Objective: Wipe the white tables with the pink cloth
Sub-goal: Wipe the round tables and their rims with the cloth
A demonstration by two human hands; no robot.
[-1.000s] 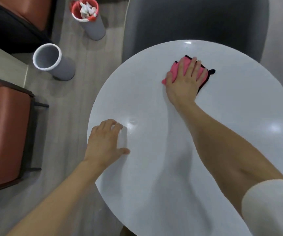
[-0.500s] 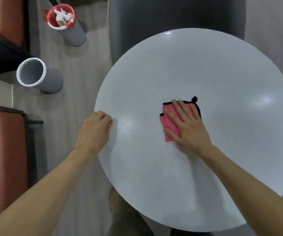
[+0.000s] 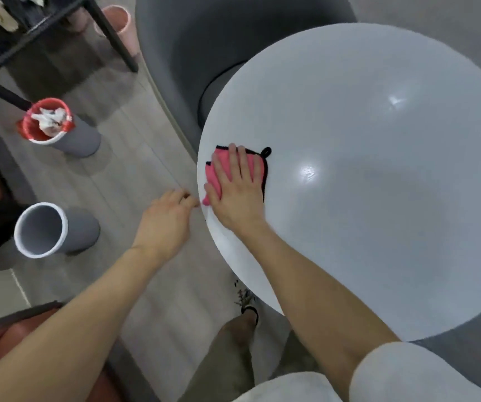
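Note:
A round white table (image 3: 378, 184) fills the right of the view. The pink cloth (image 3: 214, 177), edged in black with a small loop, lies flat at the table's left rim. My right hand (image 3: 238, 190) presses down on the cloth with fingers spread, covering most of it. My left hand (image 3: 165, 221) hangs just off the table's left edge above the floor, fingers loosely curled, holding nothing that I can see.
A grey chair (image 3: 204, 53) stands behind the table. On the wooden floor at left are a grey bin with a red liner (image 3: 56, 129) full of paper and an empty grey bin (image 3: 48, 230). A black-framed shelf (image 3: 30, 39) is at the top left. My leg (image 3: 233, 343) is below.
My right hand has slid the pink cloth from the table's far side through the middle to its left rim. My left hand has come off the table edge.

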